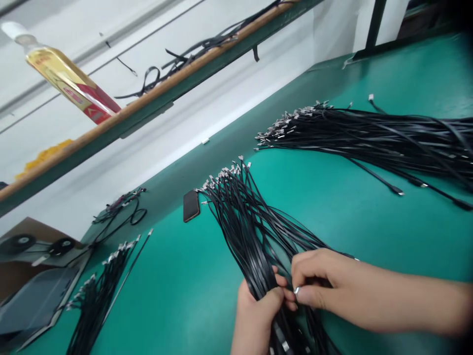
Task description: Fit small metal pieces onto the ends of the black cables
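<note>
A thick bundle of flat black cables (254, 246) runs down the middle, its silver connectors fanned out at the far end. My left hand (260, 308) is wrapped around this bundle near its lower part. Right beside it, my right hand (318, 281) pinches a small silver cable connector (297, 291) between thumb and fingers; the cable behind it is mostly hidden. More black cables (291, 229) spread to the right of the bundle and pass under my right hand. The bundle's near ends drop out of the bottom of the view.
A large pile of black cables (369, 133) lies at the right, a smaller bundle (99, 291) at the left. A phone (191, 205) rests on the green table (177, 281). Overhead, a shelf (207, 64) carries a bottle (70, 79). A cardboard box (40, 227) stands far left.
</note>
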Action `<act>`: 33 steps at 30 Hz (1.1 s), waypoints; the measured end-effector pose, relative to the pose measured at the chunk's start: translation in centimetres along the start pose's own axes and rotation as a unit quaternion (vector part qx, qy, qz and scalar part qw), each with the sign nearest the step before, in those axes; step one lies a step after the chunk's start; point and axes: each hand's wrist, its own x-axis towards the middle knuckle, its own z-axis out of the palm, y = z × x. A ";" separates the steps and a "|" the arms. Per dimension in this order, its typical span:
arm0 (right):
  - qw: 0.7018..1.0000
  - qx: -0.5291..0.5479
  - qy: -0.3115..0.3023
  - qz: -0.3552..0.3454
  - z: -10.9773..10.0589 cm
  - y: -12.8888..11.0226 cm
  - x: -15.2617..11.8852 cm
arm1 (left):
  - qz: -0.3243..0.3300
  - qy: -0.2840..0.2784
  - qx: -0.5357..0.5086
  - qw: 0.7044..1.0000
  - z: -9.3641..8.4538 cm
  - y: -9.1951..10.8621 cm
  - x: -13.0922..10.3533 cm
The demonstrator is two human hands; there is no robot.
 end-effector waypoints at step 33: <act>0.972 0.191 0.101 0.096 -0.6 2.2 1.9 | -0.047 -0.008 0.055 0.997 -0.1 0.2 -0.9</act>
